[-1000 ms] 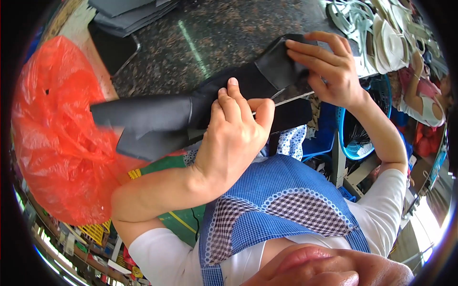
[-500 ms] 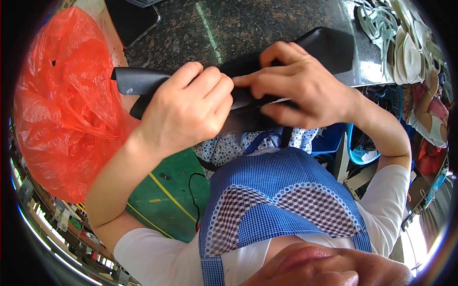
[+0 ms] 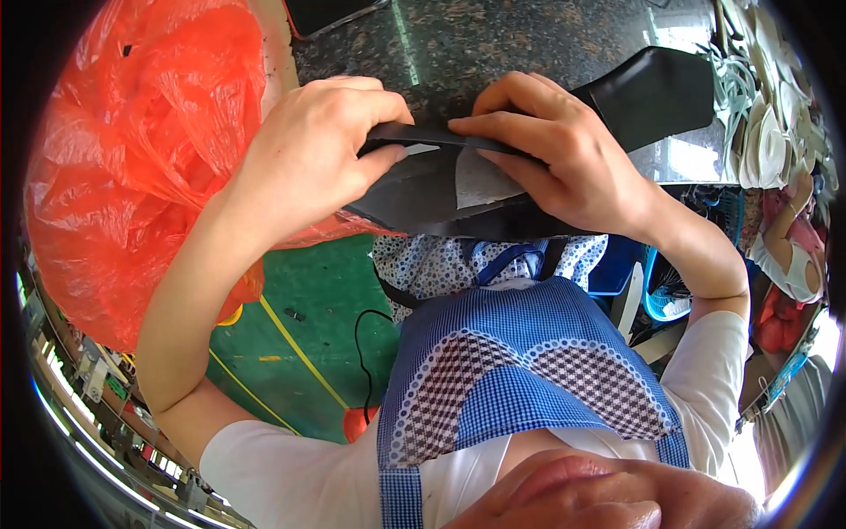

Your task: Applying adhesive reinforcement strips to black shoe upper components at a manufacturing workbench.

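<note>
1. Dark speckled stone surface (image 3: pixel 529 35) lies ahead, an orange plastic bag (image 3: pixel 132 159) on its left side.
2. Left hand (image 3: pixel 308 150) is closed, thumb and fingers pinching the black leather piece (image 3: pixel 441 198).
3. Right hand (image 3: pixel 555 154) presses its fingers flat along that piece's upper edge.
4. Piece is held at the surface's near edge, above a blue checked apron (image 3: pixel 520 379).
</note>
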{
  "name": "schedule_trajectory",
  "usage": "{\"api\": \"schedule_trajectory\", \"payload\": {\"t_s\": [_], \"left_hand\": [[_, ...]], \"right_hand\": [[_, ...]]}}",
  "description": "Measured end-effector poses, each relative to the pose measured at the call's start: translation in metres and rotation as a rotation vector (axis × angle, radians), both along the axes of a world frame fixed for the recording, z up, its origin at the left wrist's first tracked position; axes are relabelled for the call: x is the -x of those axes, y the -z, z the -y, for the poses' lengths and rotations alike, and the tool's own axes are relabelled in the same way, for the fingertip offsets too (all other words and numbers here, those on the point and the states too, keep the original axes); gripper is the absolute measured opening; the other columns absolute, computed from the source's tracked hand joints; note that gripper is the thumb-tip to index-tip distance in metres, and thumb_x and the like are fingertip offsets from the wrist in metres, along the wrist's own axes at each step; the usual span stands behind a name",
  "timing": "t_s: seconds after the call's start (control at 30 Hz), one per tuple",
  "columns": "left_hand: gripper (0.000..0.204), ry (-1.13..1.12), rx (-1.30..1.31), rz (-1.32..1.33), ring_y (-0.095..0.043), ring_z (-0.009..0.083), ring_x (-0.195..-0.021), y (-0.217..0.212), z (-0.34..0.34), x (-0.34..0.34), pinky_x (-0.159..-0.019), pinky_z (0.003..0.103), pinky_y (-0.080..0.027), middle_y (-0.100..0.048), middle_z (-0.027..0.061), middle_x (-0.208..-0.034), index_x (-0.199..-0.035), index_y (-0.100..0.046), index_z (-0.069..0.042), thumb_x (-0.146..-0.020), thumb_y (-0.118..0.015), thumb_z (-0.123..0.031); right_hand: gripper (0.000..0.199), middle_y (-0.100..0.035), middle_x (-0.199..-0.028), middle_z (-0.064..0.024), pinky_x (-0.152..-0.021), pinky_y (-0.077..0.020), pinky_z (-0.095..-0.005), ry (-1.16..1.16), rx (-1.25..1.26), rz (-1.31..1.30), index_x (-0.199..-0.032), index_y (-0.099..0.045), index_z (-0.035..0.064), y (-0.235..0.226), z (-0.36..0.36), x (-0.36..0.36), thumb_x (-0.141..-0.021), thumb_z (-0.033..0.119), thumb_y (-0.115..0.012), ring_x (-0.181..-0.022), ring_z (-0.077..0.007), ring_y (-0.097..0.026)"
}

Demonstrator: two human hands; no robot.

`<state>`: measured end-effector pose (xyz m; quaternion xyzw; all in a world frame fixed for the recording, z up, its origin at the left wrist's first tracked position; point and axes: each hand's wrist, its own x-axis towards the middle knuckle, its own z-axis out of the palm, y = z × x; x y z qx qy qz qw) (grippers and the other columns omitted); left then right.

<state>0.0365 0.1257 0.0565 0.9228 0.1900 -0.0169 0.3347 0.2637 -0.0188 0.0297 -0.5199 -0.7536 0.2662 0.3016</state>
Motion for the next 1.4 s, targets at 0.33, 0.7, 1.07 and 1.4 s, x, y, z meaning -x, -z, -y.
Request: {"api": "schedule_trajectory", "payload": {"t_s": [0.33, 0.7, 1.07, 1.4], "left_hand": [[0.031, 0.373, -0.751, 0.184, -0.067, 0.0239, -0.091, 0.008, 0.026, 0.027, -0.079, 0.037, -0.057, -0.065, 0.0084, -0.096, -0.106, -0.073, -0.002, -0.075, -0.069, -0.008], [0.063, 0.126, -0.433, 0.034, -0.062, 0.033, -0.112, -0.008, 0.025, 0.057, -0.093, 0.045, -0.052, -0.06, 0.0133, -0.119, -0.125, -0.07, -0.005, -0.063, -0.078, -0.009], [0.077, 0.338, -0.196, 0.148, -0.054, 0.0339, -0.129, -0.008, 0.057, -0.014, -0.108, 0.047, -0.045, -0.055, 0.0148, -0.139, -0.137, -0.058, -0.001, -0.068, -0.086, -0.023], [0.02, 0.272, -0.428, 0.404, -0.07, 0.0321, -0.097, -0.037, -0.014, -0.119, -0.085, 0.041, -0.056, -0.073, 0.0115, -0.106, -0.107, -0.073, -0.005, -0.089, -0.074, -0.015]], "right_hand": [[0.052, -0.062, -0.138, -0.005, -0.083, -0.0581, -0.0302, -0.245, -0.264, 0.47, -0.131, -0.069, 0.0056, -0.006, 0.005, -0.002, -0.081, 0.019, -0.065, -0.101, -0.0195, -0.061], [0.042, -0.067, -0.138, 0.0006, -0.074, -0.0553, -0.0306, -0.308, -0.141, 0.486, -0.115, -0.075, 0.0074, -0.028, 0.001, -0.002, -0.076, 0.021, -0.07, -0.096, -0.0183, -0.059], [0.026, -0.07, -0.124, -0.0086, -0.098, -0.0509, -0.0421, -0.202, 0.081, 0.038, -0.097, -0.075, 0.0027, -0.016, 0.025, -0.058, -0.072, 0.004, -0.077, -0.117, -0.0301, -0.061], [0.017, -0.056, -0.089, -0.0089, -0.065, -0.0552, -0.0372, -0.196, -0.083, 0.239, -0.086, -0.062, 0.007, 0.041, 0.12, 0.006, -0.08, 0.022, -0.067, -0.083, -0.0264, -0.062]]}}
